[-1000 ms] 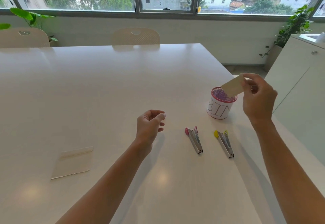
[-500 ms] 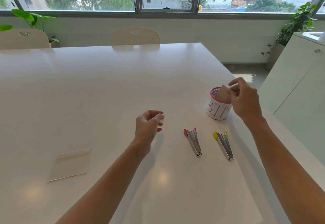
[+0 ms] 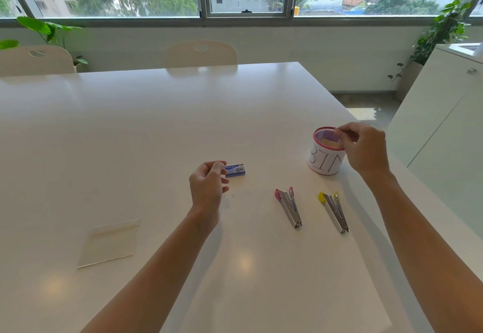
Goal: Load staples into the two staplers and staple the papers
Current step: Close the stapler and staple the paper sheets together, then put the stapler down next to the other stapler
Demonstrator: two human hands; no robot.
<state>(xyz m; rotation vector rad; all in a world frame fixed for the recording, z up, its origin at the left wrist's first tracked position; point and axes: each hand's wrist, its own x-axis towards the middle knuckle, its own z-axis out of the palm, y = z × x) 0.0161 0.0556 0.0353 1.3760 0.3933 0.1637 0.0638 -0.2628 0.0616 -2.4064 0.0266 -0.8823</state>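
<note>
Two small metal staplers lie side by side on the white table (image 3: 156, 128): a pink-tipped stapler (image 3: 288, 207) and a yellow-tipped stapler (image 3: 334, 212). A blue staple box (image 3: 236, 170) rests on the table left of them. My left hand (image 3: 207, 188) pinches its left end with curled fingers. My right hand (image 3: 366, 149) hovers over a white mesh cup marked BIN (image 3: 324, 161). Its fingertips pinch the top edge of a tan card piece (image 3: 330, 143) that sits inside the cup. A thin stack of cream papers (image 3: 109, 243) lies near my left forearm.
Two pale chairs (image 3: 201, 54) stand behind the table's far edge under the windows. A white cabinet (image 3: 439, 128) stands close to the table's right edge, with a potted plant (image 3: 444, 29) behind it. The table's right edge runs just past the cup.
My right hand has come down from above the cup and lowered the tan card into it. The blue staple box, unseen before, now shows at my left fingertips.
</note>
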